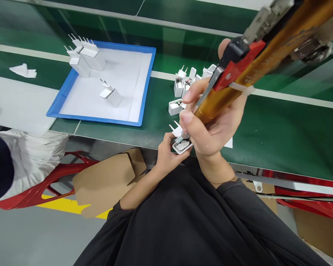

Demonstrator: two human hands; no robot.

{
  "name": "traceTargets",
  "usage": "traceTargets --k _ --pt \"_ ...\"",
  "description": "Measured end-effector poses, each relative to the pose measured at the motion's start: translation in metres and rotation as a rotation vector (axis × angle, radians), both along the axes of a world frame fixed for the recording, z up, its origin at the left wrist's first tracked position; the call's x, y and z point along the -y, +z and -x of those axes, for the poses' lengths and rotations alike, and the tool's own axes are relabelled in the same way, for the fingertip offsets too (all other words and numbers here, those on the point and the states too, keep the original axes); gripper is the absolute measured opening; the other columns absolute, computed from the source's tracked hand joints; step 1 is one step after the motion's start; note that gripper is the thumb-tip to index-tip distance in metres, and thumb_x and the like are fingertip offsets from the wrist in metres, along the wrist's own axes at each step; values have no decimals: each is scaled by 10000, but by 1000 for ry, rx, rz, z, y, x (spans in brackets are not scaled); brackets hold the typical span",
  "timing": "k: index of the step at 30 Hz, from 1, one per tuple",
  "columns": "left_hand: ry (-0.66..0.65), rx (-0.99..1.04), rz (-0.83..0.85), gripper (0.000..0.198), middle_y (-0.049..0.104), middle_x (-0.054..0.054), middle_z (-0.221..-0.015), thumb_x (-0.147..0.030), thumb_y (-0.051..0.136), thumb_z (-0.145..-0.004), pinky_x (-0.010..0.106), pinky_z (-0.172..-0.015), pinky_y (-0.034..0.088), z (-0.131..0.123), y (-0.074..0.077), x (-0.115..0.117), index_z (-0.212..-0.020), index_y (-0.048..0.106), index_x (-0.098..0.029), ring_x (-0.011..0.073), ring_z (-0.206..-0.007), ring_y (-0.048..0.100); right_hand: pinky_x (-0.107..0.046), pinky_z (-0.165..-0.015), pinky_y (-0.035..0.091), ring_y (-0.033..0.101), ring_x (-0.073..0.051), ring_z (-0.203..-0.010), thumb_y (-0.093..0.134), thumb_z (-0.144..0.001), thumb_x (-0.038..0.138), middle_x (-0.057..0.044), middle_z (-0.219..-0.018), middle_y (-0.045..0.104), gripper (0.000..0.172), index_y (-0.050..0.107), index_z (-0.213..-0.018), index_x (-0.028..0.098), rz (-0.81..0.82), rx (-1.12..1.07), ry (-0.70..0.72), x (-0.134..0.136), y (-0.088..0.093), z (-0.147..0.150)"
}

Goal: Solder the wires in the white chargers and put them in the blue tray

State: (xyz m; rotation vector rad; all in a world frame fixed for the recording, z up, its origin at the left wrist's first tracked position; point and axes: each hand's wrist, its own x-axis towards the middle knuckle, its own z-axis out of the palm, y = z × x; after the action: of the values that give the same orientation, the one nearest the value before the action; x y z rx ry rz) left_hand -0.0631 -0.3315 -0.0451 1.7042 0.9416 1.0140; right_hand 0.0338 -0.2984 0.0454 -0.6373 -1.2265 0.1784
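Observation:
My left hand grips a small white charger housing, its open side up, at the near edge of the green table. My right hand holds an amber dispensing syringe with a red and black fitting. Its metal tip points down into the open housing. A second white plug piece with two pins sits just behind my left hand.
Several open white charger housings lie in a pile behind my hands. A blue tray at the left holds several finished white chargers. Another person's sleeve and a red chair are at the left.

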Motion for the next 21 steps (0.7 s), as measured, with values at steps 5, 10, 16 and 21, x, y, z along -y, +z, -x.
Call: traceTargets --k 5,10,16,21 --pt "6 -2 -2 403 670 4 -865 -353 732 -694 236 -655 513 0 -1 -1 -993 508 -203 140 -733 654 -298 -545 576 590 -146 -632 597 -813 320 28 -812 602 357 430 -1127 316 -15 -26 49 -1 0 -3" --pt "17 -42 -7 411 655 -17 -850 -344 733 -686 214 -614 488 -1 -4 -2 -993 496 -210 118 -686 628 -300 -471 518 566 -142 -559 561 -810 343 21 -832 592 330 417 -1107 339 67 -55 56 0 -2 -4" --pt "18 -146 -84 369 677 -8 -872 -340 721 -717 215 -642 486 4 -3 -9 -1007 543 -197 126 -716 640 -350 -677 626 613 -143 -626 610 -751 416 15 -877 576 406 453 -1111 315 -64 -99 125 -10 -5 -8" --pt "105 -321 -102 320 693 -1 -871 -366 708 -757 234 -713 487 30 -6 -31 -1004 592 -200 137 -743 641 -206 -334 421 386 -54 -399 544 -862 476 38 -860 593 423 453 -1260 366 19 -105 128 -2 -8 -20"
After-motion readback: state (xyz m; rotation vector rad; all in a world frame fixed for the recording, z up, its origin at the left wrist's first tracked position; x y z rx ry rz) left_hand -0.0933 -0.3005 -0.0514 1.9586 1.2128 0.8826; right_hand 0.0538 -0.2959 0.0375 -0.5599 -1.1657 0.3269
